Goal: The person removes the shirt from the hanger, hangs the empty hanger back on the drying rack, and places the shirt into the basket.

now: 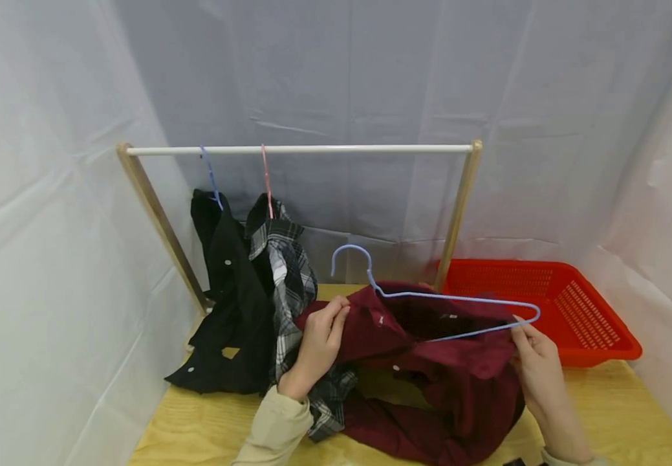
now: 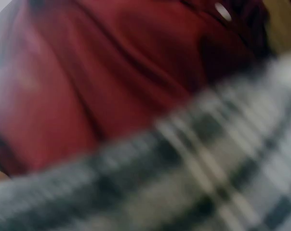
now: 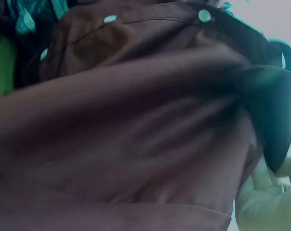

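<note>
A maroon button-up shirt (image 1: 469,395) spreads between my two hands over the wooden table, its lower part folded on the tabletop. Partly inside its neck is a light blue hanger (image 1: 458,297), with the hook standing up at the left and the right end outside the cloth. My left hand (image 1: 319,340) pinches the shirt's left shoulder area. At the other side my right hand (image 1: 539,362) pinches the shirt's edge, fingertips right at the hanger's right end. The right wrist view shows the shirt's buttoned front (image 3: 136,120) and my right fingers (image 3: 263,192) at its edge.
A rack with a white rail (image 1: 347,149) holds a black shirt (image 1: 231,304) on a blue hanger and a plaid shirt (image 1: 295,265) on a pink one. The plaid shirt overlaps my left forearm's area. A red basket (image 1: 597,356) stands at the right.
</note>
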A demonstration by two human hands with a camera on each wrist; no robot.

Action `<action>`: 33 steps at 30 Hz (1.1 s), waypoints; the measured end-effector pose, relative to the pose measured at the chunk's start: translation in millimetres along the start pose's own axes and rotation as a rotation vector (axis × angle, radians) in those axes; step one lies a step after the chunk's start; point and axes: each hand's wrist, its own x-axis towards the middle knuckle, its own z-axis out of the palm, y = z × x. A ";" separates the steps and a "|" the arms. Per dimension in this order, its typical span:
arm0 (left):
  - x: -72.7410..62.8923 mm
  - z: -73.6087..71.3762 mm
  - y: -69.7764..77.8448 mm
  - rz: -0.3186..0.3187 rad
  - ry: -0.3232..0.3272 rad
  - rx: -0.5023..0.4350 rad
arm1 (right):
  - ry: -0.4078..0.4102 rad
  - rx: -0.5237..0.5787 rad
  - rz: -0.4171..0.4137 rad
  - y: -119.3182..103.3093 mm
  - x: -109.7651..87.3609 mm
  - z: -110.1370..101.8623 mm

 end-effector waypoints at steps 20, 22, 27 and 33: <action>2.7 7.1 2.3 -0.059 0.005 0.022 | 0.187 -1.373 -0.950 15.3 6.1 -7.0; 2.5 7.5 2.1 -0.062 -0.004 0.023 | 0.200 -1.359 -1.024 13.5 6.9 -5.2; 0.8 8.3 2.2 -0.075 -0.033 0.039 | 0.198 -1.285 -1.227 0.1 10.6 2.4; -2.4 11.9 2.5 -0.061 -0.118 0.032 | 0.204 -1.142 -1.401 -19.1 19.3 16.6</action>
